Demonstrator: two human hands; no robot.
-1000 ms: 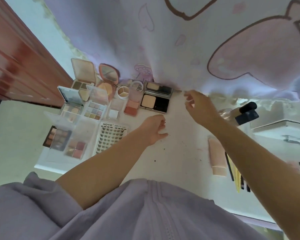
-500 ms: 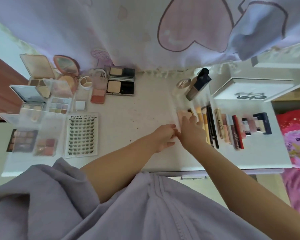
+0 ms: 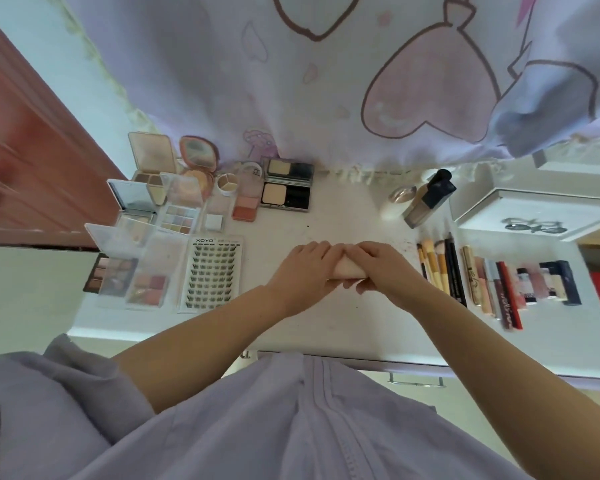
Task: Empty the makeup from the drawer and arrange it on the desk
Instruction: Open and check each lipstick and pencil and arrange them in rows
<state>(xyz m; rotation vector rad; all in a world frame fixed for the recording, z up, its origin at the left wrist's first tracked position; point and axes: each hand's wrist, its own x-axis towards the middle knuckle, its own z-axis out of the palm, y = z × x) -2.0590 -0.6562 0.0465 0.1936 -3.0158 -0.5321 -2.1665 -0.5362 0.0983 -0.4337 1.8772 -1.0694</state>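
While both hands, left hand (image 3: 303, 271) and right hand (image 3: 383, 268), share a grip on the pink tube (image 3: 347, 271) over the middle of the surface (image 3: 326, 327), its ends are hidden. Risk: setting it toward the right edge could knock the brushes (image 3: 432, 261) out of line.

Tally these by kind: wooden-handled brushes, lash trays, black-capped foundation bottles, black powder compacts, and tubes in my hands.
Wooden-handled brushes: 3
Lash tray: 1
Black-capped foundation bottle: 1
Black powder compact: 1
Pink tube: 1
Total: 7
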